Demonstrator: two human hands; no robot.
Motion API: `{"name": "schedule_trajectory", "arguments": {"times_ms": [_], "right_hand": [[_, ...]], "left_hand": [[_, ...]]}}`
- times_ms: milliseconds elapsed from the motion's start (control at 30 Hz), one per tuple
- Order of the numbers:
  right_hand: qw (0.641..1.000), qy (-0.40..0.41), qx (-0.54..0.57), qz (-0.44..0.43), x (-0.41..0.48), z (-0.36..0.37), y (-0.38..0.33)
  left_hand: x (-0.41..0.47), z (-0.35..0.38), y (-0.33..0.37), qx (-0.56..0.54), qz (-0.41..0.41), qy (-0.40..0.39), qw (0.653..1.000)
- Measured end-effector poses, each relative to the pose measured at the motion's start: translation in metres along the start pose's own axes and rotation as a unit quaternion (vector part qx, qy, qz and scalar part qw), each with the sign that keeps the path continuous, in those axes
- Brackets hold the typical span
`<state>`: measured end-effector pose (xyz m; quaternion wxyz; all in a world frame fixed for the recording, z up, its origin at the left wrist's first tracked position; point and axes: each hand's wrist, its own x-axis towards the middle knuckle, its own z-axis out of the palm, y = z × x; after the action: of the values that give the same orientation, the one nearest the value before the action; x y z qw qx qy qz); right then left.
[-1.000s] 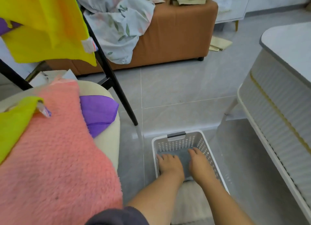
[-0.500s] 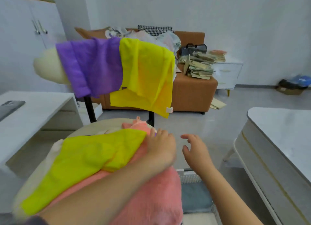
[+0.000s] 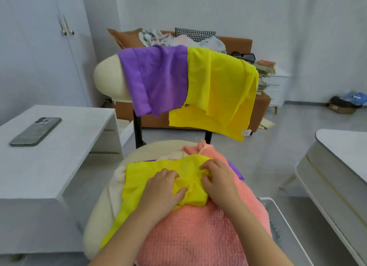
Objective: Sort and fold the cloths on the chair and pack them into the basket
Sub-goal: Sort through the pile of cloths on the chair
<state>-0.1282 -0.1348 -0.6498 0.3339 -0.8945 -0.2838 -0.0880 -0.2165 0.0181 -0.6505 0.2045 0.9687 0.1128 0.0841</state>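
A lime-yellow cloth [image 3: 139, 178] lies crumpled on top of a fluffy pink towel [image 3: 194, 232] on the cream chair seat [image 3: 103, 212]. My left hand [image 3: 163, 188] and my right hand [image 3: 217, 181] both press into the lime-yellow cloth and bunch its fabric between their fingers. A corner of a purple cloth [image 3: 235, 171] peeks out from under the towel at the right. Over the chair back hang a purple cloth [image 3: 155, 81] and a bright yellow cloth [image 3: 218, 91]. The white basket [image 3: 278, 222] stands on the floor at the lower right, mostly hidden by the towel.
A white side table [image 3: 65, 146] at the left holds a phone [image 3: 35, 131]. A white ribbed table [image 3: 341, 166] stands at the right. Behind the chair are a brown sofa [image 3: 260, 102] with laundry and a stack of books [image 3: 265, 71]. A white cupboard [image 3: 49, 47] fills the back left.
My view rose from the basket to the chair. Both hands left the basket; the right hand has come down beside the left, and both now grip the lime-yellow cloth.
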Motion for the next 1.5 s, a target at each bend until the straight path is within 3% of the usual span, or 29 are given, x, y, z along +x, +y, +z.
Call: {"name": "schedule_trajectory", "arguments": {"times_ms": [200, 367, 533, 633, 833, 967, 1133, 1300, 1367, 1500], "right_hand": [[0.993, 0.069, 0.076, 0.054, 0.012, -0.010, 0.007], [0.994, 0.096, 0.003, 0.042, 0.028, -0.043, -0.012], [0.985, 0.164, 0.034, -0.035, 0.063, -0.116, -0.079], [0.986, 0.143, 0.058, -0.057, 0.077, -0.159, -0.119], [0.985, 0.127, -0.023, -0.114, 0.101, -0.223, -0.171], [0.982, 0.075, -0.096, -0.141, 0.113, -0.248, -0.191], [0.982, -0.043, -0.107, -0.148, 0.129, -0.266, -0.201], [0.969, 0.001, -0.207, -0.136, 0.171, -0.261, -0.188], [0.955, 0.044, -0.262, -0.130, 0.188, -0.259, -0.178], [0.941, 0.105, -0.308, -0.095, 0.214, -0.254, -0.164]], "left_hand": [[0.009, -0.019, -0.010, -0.099, 0.024, 0.120, 0.988], [0.017, -0.058, -0.002, -0.113, 0.048, 0.066, 0.990], [0.031, -0.134, 0.018, -0.064, 0.092, 0.039, 0.993], [0.029, -0.186, 0.037, -0.024, 0.098, 0.066, 0.993], [0.026, -0.263, 0.070, -0.009, 0.080, 0.120, 0.990], [0.032, -0.295, 0.081, 0.080, 0.083, 0.064, 0.991], [0.048, -0.320, 0.080, 0.076, 0.048, 0.043, 0.995], [0.076, -0.332, 0.084, 0.042, 0.018, -0.013, 0.999], [0.093, -0.336, 0.082, 0.099, 0.021, 0.016, 0.995], [0.134, -0.330, 0.068, 0.235, 0.021, 0.167, 0.957]]}}
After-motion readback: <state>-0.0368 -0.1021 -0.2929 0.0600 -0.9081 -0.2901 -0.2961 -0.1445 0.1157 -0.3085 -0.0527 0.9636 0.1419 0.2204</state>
